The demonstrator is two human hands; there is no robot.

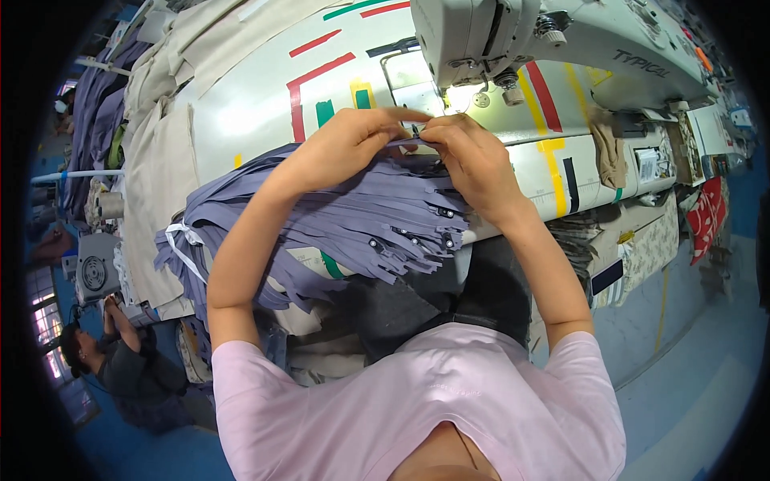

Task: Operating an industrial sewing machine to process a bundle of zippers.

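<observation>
My left hand (341,144) and my right hand (479,167) meet just in front of the sewing machine (473,36). Both have their fingers closed on a narrow purple-grey fabric strap (403,143), with a small dark piece between the fingertips that I cannot make out. Below and left of the hands lies a bundle of matching straps (321,220), fanned over the table's near edge. A white strip (184,235) ties its left end. Small black fittings (445,212) sit on several strap ends at the right.
Beige fabric pieces (160,200) cover the table's left side. Coloured tape strips (325,76) mark the white tabletop (249,104). Right of the machine lie a tan cloth (609,148) and a dark phone-like slab (607,276). Another person (132,369) is at the lower left.
</observation>
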